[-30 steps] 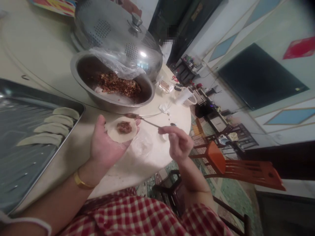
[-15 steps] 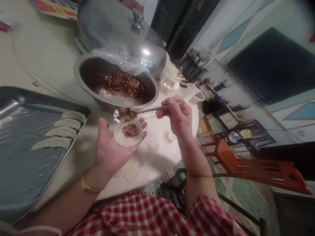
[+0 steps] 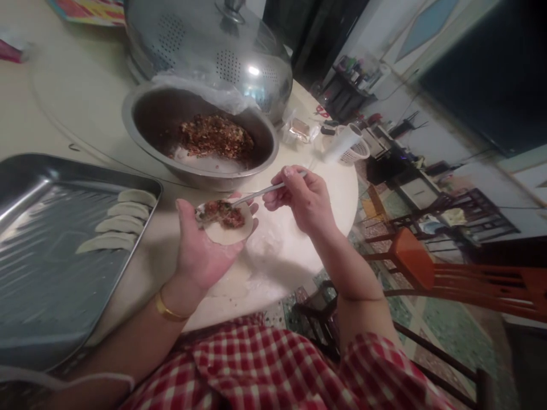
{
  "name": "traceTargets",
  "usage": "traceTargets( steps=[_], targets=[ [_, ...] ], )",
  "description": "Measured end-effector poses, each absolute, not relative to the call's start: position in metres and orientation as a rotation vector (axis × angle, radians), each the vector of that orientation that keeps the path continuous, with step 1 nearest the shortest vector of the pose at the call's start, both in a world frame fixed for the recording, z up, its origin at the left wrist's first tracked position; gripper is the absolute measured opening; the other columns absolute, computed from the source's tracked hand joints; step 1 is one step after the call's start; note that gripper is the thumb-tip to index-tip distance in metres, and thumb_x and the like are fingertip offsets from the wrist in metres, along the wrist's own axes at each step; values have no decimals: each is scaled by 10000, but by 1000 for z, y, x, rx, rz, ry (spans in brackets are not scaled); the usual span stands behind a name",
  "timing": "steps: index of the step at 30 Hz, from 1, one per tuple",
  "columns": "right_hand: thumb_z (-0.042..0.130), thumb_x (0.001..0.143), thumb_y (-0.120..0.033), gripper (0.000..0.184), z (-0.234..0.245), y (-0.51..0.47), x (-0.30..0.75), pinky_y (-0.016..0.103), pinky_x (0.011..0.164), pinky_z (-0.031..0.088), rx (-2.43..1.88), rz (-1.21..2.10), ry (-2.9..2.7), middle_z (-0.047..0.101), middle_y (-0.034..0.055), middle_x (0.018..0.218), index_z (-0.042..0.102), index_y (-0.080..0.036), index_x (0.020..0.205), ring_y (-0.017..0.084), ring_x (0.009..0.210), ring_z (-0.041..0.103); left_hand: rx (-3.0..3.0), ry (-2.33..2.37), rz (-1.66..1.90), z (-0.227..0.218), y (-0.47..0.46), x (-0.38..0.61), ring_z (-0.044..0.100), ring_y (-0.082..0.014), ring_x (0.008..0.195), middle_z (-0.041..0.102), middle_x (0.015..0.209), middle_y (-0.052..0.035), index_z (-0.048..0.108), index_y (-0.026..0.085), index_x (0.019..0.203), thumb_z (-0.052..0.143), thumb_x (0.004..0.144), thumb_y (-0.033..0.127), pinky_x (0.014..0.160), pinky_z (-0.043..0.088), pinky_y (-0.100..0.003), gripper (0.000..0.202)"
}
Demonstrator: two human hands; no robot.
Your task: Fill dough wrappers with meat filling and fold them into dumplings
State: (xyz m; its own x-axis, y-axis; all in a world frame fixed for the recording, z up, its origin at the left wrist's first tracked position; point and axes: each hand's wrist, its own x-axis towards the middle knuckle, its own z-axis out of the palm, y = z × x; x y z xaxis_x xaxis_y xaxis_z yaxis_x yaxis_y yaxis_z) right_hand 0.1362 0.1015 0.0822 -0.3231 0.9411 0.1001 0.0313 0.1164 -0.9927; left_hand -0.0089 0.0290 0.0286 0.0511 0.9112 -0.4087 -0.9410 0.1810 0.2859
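Brought the spoon [image 3: 256, 195] lower and over the round wrapper [image 3: 227, 234] since half a second ago, overlapping its load with the filling [image 3: 234, 218] there. Pinching the spoon's handle in the right hand [image 3: 302, 200], between thumb and fingers. Carrying the wrapper on the spread left hand [image 3: 203, 253], near the metal basin [image 3: 199, 178] of chopped mixture [image 3: 217, 139]. At left on the worktop [image 3: 47, 108], a metal tray [image 3: 68, 290], with four folded dumplings [image 3: 119, 225] lying near its right edge.
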Motion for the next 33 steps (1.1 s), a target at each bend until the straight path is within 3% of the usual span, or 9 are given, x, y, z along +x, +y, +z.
traceTargets(
  steps=[4,10,17,23,28,33],
  targets=[
    [586,824,-740,528,81,109,140,233,505,546,-999,1311,-1535,620,-37,558,608,-213,787,101,493,620,-7,538,1406,29,27,-9,640,-266,1203,732,1166,-150,682,157,1190,313,950,726,952,545,-392,719],
    [482,886,-744,543,77,123,142,242,525,570,-989,1249,-1527,659,-21,611,598,-218,820,108,526,653,14,532,1426,30,26,-9,676,-236,1137,746,1122,-113,688,157,1131,358,999,580,959,538,-364,552],
    [518,897,-702,488,89,160,138,245,572,575,-954,1032,-1374,657,-43,596,564,-229,788,94,529,641,-81,471,1340,37,21,-16,643,-310,1227,684,1290,-202,530,115,1397,354,913,748,889,601,-382,816],
    [611,941,-470,306,84,201,133,217,576,466,-1028,879,-1560,648,-65,579,601,-211,780,75,544,595,-116,427,1302,38,17,-18,624,-326,1259,670,1322,-196,416,154,1507,405,888,739,823,636,-411,852],
    [661,946,-270,162,71,236,118,210,706,429,-1094,692,-1773,606,-129,572,563,-240,821,57,621,602,-200,551,1329,34,22,-17,646,-318,1238,664,1331,-212,420,146,1502,388,936,621,833,640,-399,740],
    [628,963,-243,137,69,259,102,244,904,436,-1106,506,-2032,584,-105,593,583,-217,836,92,778,611,-230,590,1364,34,23,-16,696,-314,1161,671,1305,-243,408,109,1499,374,959,556,845,643,-399,702]
  ],
)
